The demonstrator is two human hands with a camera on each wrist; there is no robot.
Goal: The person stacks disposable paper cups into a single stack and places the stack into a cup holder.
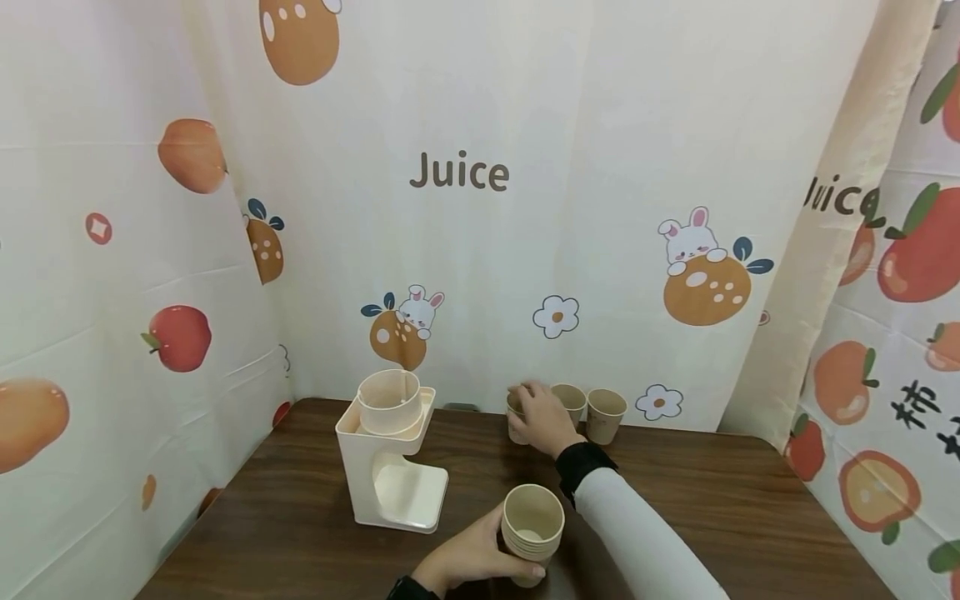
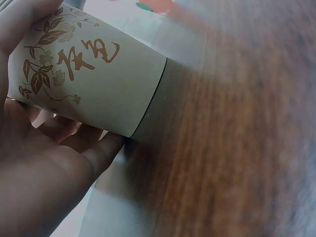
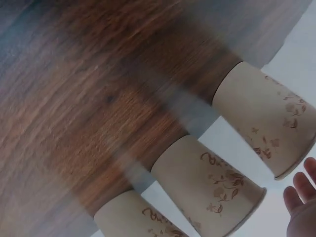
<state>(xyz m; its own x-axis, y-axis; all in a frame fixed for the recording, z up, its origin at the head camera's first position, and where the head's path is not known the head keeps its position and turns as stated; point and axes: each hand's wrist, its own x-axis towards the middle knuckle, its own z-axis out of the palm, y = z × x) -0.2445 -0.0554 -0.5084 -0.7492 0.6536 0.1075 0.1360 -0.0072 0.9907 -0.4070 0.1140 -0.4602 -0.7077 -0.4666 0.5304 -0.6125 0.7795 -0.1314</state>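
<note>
My left hand (image 1: 480,552) grips a stack of nested beige paper cups (image 1: 532,527) at the table's front, mouths facing up. In the left wrist view the lowest paper cup (image 2: 113,74) shows brown leaf print and lettering, with my thumb and fingers (image 2: 106,153) around it. At the back, my right hand (image 1: 546,417) is over the leftmost of three upright paper cups standing in a row. In the right wrist view its fingers (image 3: 301,190) lie just off the rim of the end cup (image 3: 264,118), loosely bent. The middle cup (image 1: 570,400) is partly hidden behind the hand.
A cream-coloured stand (image 1: 360,475) with a round holder (image 1: 390,404) on top and a flat base sits on the left of the brown wooden table (image 1: 277,500). The right-hand cup (image 1: 604,415) of the row stands close to the printed curtain (image 1: 480,275).
</note>
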